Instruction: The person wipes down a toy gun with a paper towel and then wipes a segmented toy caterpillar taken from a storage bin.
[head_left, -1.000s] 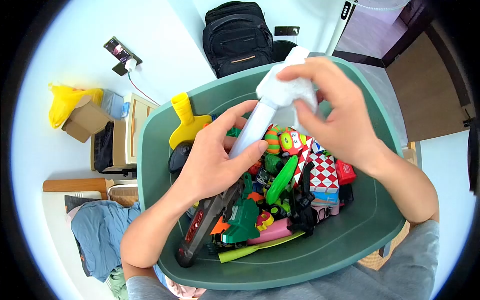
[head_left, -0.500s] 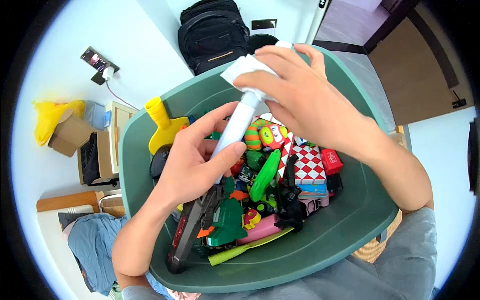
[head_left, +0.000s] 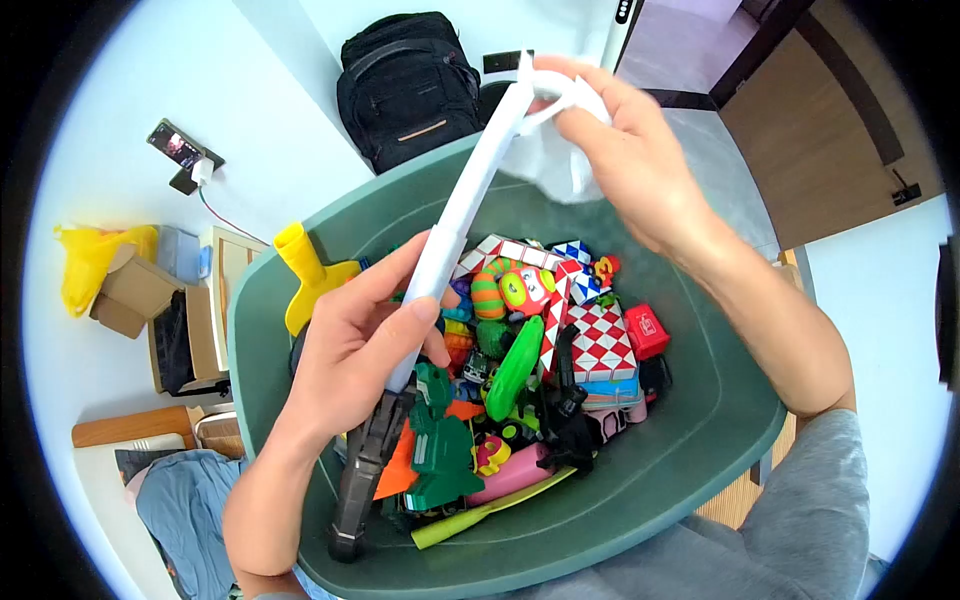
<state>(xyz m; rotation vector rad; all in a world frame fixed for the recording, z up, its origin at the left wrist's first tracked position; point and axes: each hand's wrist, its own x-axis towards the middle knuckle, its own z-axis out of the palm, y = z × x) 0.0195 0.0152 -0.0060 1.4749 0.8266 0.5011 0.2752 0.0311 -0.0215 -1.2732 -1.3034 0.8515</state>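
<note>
A toy telescoping sword with a white blade [head_left: 472, 195] and a black hilt [head_left: 362, 470] slants over the green tub [head_left: 690, 470]. My left hand [head_left: 350, 350] is closed around the lower blade, just above the hilt. Beside the blade's tip, my right hand [head_left: 640, 150] pinches a crumpled white tissue [head_left: 560, 165], which hangs down loosely. Whether the tissue touches the tip is unclear. Below lie toys: a green cucumber-like toy [head_left: 516, 370], a red-and-white checked block [head_left: 602, 342] and a dark green toy piece [head_left: 445, 460].
A yellow scoop-like toy [head_left: 312, 275] leans at the tub's left rim. Behind the tub stands a black backpack [head_left: 408, 90]. A phone [head_left: 176, 143] is mounted on the left wall, above cardboard boxes [head_left: 135, 285]. Blue-grey cloth [head_left: 190, 500] lies at lower left.
My right hand has moved up and right, and the tissue, wrapped around the blade before, now hangs beside its tip. More of the white blade shows. My left hand still grips it.
</note>
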